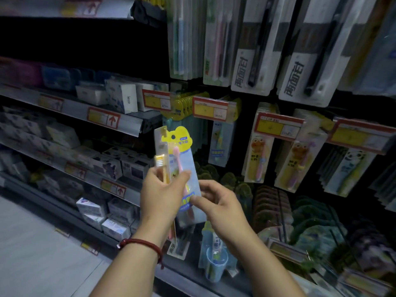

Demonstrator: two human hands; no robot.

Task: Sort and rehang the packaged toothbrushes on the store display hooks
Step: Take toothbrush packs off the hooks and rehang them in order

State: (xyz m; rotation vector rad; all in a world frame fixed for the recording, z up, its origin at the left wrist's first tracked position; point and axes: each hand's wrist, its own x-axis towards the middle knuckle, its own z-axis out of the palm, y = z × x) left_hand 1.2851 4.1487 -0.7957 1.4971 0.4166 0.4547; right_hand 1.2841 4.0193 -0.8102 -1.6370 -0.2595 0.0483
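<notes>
My left hand [159, 192] grips two toothbrush packs at mid-height in front of the display. The front one is a children's pack [182, 156] with a yellow header and a pink brush. Behind it is a clear pack with a gold-handled brush [161, 155]. My right hand [218, 207] pinches the lower right edge of the children's pack. Matching yellow-headed packs [184, 105] hang on a hook behind, above my hands. Large white packs with black brushes [255, 58] hang on the top row.
Red and yellow price tags [211, 109] stick out from the hook ends. Cartoon kids' brush packs [260, 159] hang to the right. Shelves of boxed goods [120, 97] run along the left. A blue cup set [215, 260] hangs low, below my hands.
</notes>
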